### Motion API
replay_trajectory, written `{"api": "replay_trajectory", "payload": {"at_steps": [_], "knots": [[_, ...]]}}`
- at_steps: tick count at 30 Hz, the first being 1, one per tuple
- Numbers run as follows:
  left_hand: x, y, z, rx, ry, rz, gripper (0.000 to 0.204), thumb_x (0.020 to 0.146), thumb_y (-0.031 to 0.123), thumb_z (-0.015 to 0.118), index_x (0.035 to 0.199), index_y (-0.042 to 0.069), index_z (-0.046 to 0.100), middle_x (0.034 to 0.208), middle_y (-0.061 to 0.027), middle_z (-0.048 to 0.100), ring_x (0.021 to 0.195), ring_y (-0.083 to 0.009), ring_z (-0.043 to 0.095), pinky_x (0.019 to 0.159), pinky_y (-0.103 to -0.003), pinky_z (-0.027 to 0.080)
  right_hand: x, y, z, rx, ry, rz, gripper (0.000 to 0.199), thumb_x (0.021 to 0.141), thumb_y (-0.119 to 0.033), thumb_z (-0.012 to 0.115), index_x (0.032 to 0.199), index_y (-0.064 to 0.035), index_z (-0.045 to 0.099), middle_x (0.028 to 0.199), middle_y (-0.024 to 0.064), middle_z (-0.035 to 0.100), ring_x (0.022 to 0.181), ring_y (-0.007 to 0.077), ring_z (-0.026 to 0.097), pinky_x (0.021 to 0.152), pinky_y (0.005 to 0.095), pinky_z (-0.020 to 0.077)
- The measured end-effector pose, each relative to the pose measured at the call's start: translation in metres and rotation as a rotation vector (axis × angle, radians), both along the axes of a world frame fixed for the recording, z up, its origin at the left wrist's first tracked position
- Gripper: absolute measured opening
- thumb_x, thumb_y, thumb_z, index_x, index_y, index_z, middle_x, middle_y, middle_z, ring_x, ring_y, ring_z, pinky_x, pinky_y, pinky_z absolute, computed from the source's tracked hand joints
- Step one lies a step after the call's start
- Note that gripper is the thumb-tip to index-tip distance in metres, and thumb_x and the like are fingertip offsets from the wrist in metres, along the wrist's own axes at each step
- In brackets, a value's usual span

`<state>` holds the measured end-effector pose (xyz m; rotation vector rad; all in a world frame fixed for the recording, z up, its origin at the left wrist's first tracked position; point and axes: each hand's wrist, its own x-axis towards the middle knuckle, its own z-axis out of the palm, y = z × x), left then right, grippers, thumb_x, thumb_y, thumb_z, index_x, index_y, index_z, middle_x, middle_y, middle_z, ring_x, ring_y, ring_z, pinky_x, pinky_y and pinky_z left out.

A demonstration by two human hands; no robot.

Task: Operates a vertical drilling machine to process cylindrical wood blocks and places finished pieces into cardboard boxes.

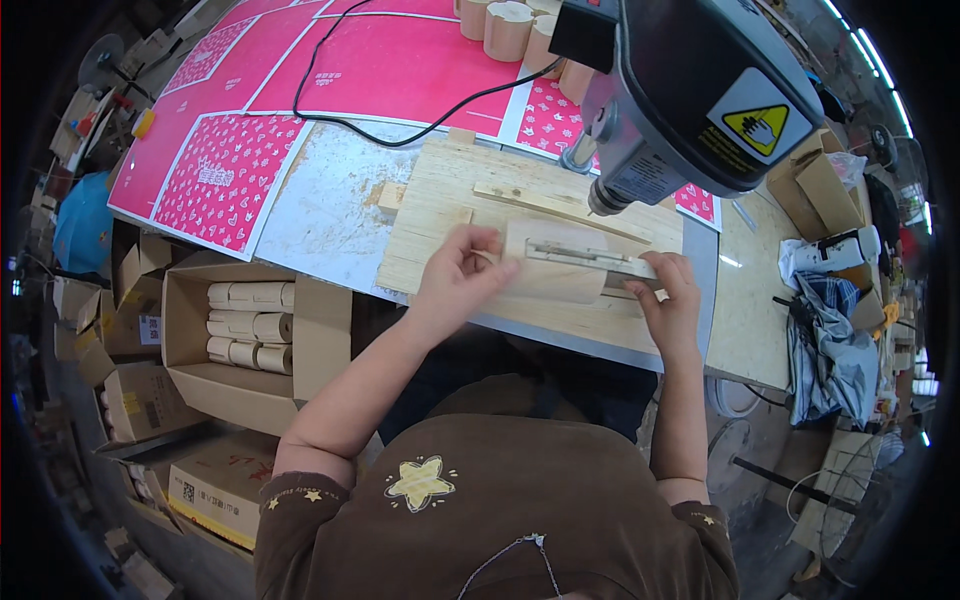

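A pale wooden block with rounded sides (pixel 565 280) lies on a flat wooden board, below the drill press. Along its upper face runs a narrow strip with a slot-like dark line (pixel 570 250). My left hand (pixel 460 275) is at the block's left end, its fingers curved and apart from the thumb, whose tip overlaps the block's edge. At the other end, my right hand (pixel 672 300) pinches the strip's protruding end between thumb and fingers. The drill press (pixel 690 110) hangs over the board, its chuck (pixel 605 195) above and behind the block.
A wooden rail (pixel 560 212) crosses the board (pixel 430 200) behind the block. Pink printed sheets (pixel 400 65) cover the table's far side, with a black cable (pixel 430 130) across them. Several wooden pieces (pixel 508 30) stand there. An open carton (pixel 320 340) of wooden pieces is at my left.
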<state>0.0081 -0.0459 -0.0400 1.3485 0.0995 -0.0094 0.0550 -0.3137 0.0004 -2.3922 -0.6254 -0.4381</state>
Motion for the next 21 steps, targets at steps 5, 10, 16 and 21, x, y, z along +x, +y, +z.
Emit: {"api": "replay_trajectory", "payload": {"at_steps": [5,10,16,21], "knots": [[0.014,0.001,-0.010,0.797,-0.515,0.046,0.067,0.060,0.025,0.079,0.119,0.007,0.052,0.091,-0.0033,0.052,0.084,-0.0186,0.051,0.072,-0.030,0.038,0.022,0.008,-0.004,0.011,0.001,-0.078,0.034,0.062,-0.001,0.072,0.093,-0.0024,0.059,0.085,0.0111,0.060,0.083,0.0299,0.054,0.072,0.0360,0.0444],[0.024,0.002,-0.016,1.000,-0.394,0.105,0.070,0.054,0.024,0.080,0.118,0.012,0.055,0.093,-0.0032,0.053,0.095,-0.0206,0.047,0.085,-0.038,0.026,0.020,0.018,-0.007,0.047,0.006,-0.134,0.035,0.062,0.001,0.072,0.094,-0.0030,0.059,0.088,0.0113,0.060,0.086,0.0297,0.054,0.073,0.0355,0.0443],[0.045,0.011,-0.023,0.951,-0.441,0.002,0.061,0.052,0.023,0.080,0.109,0.011,0.060,0.083,-0.0005,0.053,0.086,-0.0201,0.050,0.085,-0.037,0.027,0.020,0.011,-0.001,0.134,0.128,-0.070,0.038,0.068,-0.001,0.069,0.103,-0.0038,0.056,0.101,0.0113,0.058,0.098,0.0263,0.053,0.083,0.0333,0.0419],[0.049,0.014,-0.027,0.944,-0.522,-0.011,0.060,0.052,0.023,0.079,0.107,0.011,0.061,0.075,-0.0010,0.053,0.080,-0.0208,0.050,0.083,-0.036,0.029,0.039,-0.014,0.056,0.419,0.086,0.070,0.041,0.081,-0.010,0.064,0.118,-0.0030,0.048,0.113,0.0080,0.055,0.109,0.0206,0.049,0.094,0.0332,0.0386]]}}
